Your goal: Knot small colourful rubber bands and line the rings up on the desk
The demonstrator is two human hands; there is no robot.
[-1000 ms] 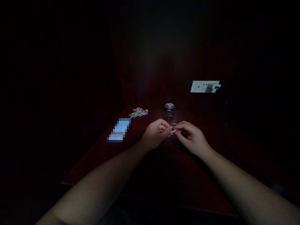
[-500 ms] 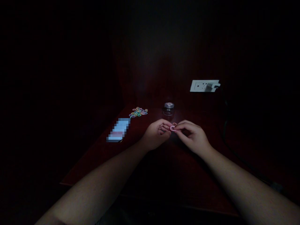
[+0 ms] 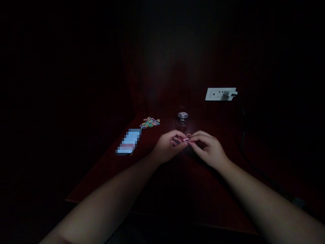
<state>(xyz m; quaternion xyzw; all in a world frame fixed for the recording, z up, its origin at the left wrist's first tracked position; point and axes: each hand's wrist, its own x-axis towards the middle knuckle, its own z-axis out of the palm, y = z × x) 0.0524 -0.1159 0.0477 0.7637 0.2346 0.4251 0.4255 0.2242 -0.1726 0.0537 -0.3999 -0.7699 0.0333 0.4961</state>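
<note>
- Head view, hands: left hand (image 3: 167,145) and right hand (image 3: 211,148) meet over the table (image 3: 100,169), each pinching between thumb and fingers at a small pink band (image 3: 186,139). Fingertip holds appear chosen because the piece is small and thin.
- Head view, second ring: an orange-pink ring (image 3: 189,135) shows just beyond the right fingertips; whether it is held or joined to the band cannot be told.
- Head view, left side: coloured rings (image 3: 150,122) lie in a loose heap near a pixelated phone-like slab (image 3: 129,141), presumably spread for easy picking.
- Head view, beyond the hands: a clear jar (image 3: 182,122) stands upright, lid (image 3: 183,115) on top, seemingly kept out of the working space.
- Head view, right: wall socket (image 3: 212,94) carries a plug (image 3: 230,95).
</note>
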